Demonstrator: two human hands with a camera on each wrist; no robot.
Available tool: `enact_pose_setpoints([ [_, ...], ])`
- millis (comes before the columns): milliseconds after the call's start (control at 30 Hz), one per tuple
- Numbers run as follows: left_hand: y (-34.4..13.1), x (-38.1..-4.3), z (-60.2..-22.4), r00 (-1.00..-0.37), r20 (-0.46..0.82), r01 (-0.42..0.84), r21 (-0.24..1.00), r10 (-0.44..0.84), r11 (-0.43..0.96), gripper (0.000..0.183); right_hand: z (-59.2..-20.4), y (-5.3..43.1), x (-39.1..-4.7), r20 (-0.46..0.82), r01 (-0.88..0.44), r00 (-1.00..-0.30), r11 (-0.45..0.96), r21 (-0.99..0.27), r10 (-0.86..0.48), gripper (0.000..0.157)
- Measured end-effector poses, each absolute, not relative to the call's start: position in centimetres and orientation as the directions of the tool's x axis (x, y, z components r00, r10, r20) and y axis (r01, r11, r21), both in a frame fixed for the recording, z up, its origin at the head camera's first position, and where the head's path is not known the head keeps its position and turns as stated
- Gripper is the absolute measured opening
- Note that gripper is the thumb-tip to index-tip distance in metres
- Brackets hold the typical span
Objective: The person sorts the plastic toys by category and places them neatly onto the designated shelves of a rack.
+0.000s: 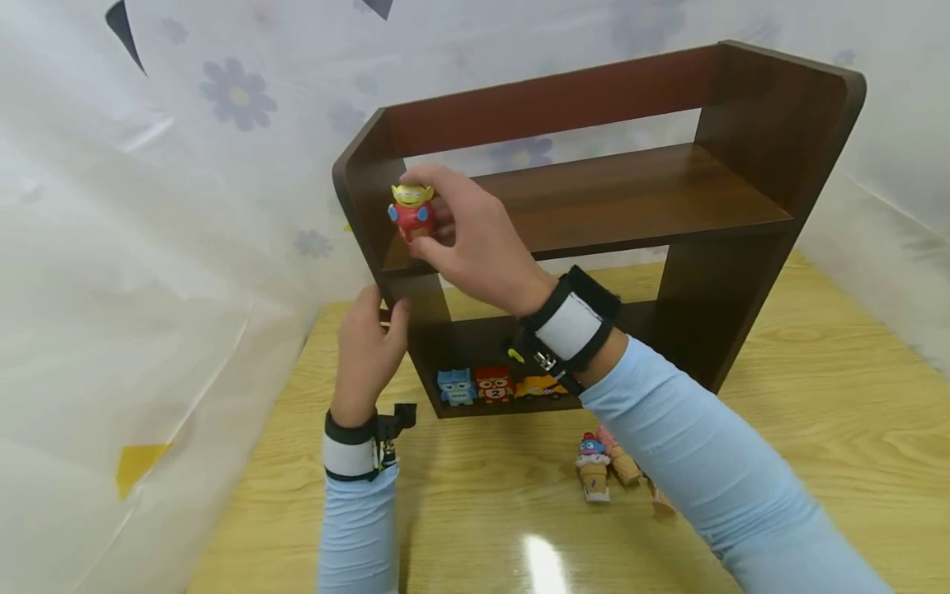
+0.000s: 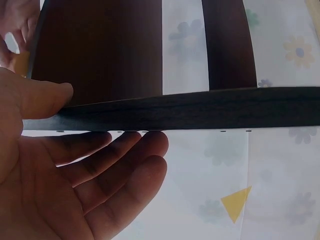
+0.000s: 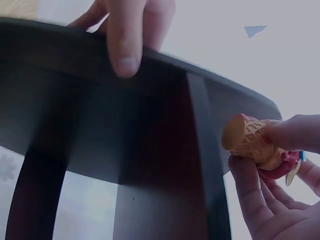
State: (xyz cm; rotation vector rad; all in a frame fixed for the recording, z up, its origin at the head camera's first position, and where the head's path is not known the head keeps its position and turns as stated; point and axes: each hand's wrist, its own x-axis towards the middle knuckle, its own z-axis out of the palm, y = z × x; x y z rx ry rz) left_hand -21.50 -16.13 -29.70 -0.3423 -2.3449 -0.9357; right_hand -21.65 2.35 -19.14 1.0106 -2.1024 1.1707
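Note:
My right hand (image 1: 482, 235) pinches a small toy figurine (image 1: 411, 210) at the left end of the upper board of a dark brown wooden shelf (image 1: 631, 198). The toy has a yellow head, a red body and blue spots. In the right wrist view, the figurine's waffle-cone base (image 3: 252, 142) shows between thumb and fingers, in front of the shelf's board. With its thumb inside and its fingers outside, my left hand (image 1: 371, 351) holds the shelf's left side panel (image 2: 200, 112).
On the bottom board stand a blue owl toy (image 1: 456, 386), a red owl toy (image 1: 494, 384) and a yellow-orange toy (image 1: 540, 385). Ice-cream-cone figurines (image 1: 594, 469) lie on the wooden table (image 1: 475, 495), partly behind my right sleeve. A flowered sheet (image 1: 245, 181) hangs behind.

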Motion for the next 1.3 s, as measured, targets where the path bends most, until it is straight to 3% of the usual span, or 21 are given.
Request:
enact_pose_setpoints([
  [233,-15.8,-21.5,-29.5,-0.789,0.613,0.444,0.532,0.033,0.721,0.029,-18.1,1.5,-22.9,0.680,-0.762,-0.636,0.439,-0.477,-0.365,0.058],
  [433,-15.7,-21.5,-29.3,-0.795,0.605,0.439,0.542,0.029,0.717,0.029,-18.0,1.1,-23.6,0.637,-0.731,-0.670,0.485,-0.480,-0.380,0.047],
  [733,-15.5,-21.2,-29.1,-0.806,0.592,0.424,0.545,0.027,0.723,0.030,-17.7,1.3,-24.1,0.496,-0.616,-0.787,0.522,-0.590,-0.368,0.053],
  [1167,-15.3,-21.2,-29.0,-0.812,0.583,0.423,0.552,0.030,0.719,0.031,-17.5,2.2,-24.2,0.449,-0.596,-0.803,0.519,-0.613,-0.392,0.050],
  [1300,-15.2,-21.1,-29.1,-0.811,0.585,0.424,0.550,0.030,0.719,0.032,-17.5,2.4,-24.0,0.431,-0.587,-0.810,0.521,-0.620,-0.398,0.058],
])
